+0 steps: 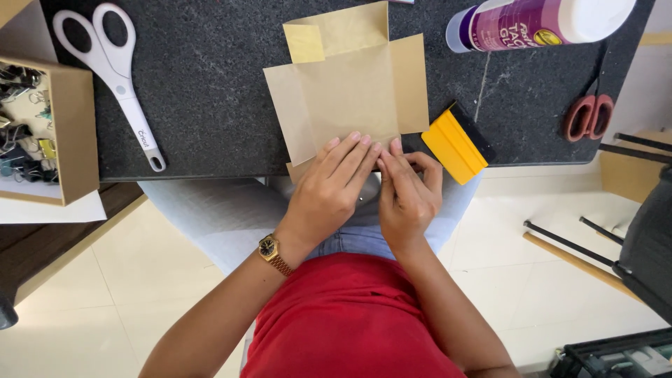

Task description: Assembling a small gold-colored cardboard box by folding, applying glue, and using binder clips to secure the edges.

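Both hands, left hand [336, 183] and right hand [408, 190], pinched the near flap of a flat, unfolded tan kraft-paper box template [348, 91] at the near edge of the dark speckled stone table [203, 84], just beside a yellow plastic squeegee [456, 143].

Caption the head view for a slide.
Both hands, left hand and right hand, press the near edge of a cut kraft paper sheet on a dark table.
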